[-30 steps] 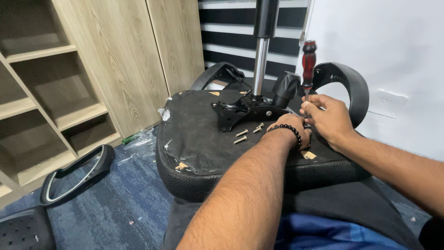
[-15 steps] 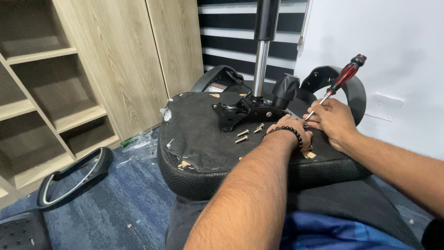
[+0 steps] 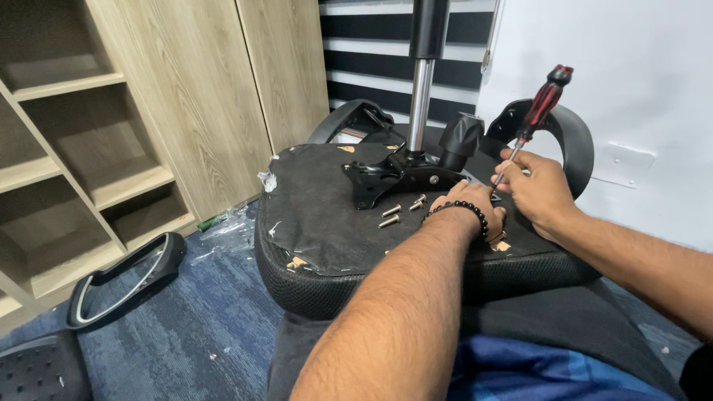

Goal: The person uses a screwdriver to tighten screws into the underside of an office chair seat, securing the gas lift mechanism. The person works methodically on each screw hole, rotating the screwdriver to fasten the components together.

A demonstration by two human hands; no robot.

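An upturned black office chair seat [image 3: 327, 223] lies in front of me, its metal mounting plate [image 3: 401, 174] and chrome gas cylinder [image 3: 420, 96] pointing up. My right hand [image 3: 538, 189] grips the shaft of a red-and-black screwdriver [image 3: 536, 111], tilted right, its tip down at the plate's right side. My left hand [image 3: 468, 204], with a black bead bracelet on the wrist, rests on the seat beside the plate; its fingers are hidden behind the wrist. Three loose brass screws [image 3: 401, 212] lie on the seat left of it.
Wooden shelves [image 3: 82, 163] and a cabinet door [image 3: 200, 96] stand at left. A detached black armrest [image 3: 122, 282] lies on the blue carpet. The chair's armrests [image 3: 572, 137] curve behind the seat near the white wall. Crumpled plastic [image 3: 230, 219] sits by the cabinet.
The screwdriver went from upright to leaning right, then settled a little steeper. My right hand stayed at the plate's right edge. The left hand barely moved.
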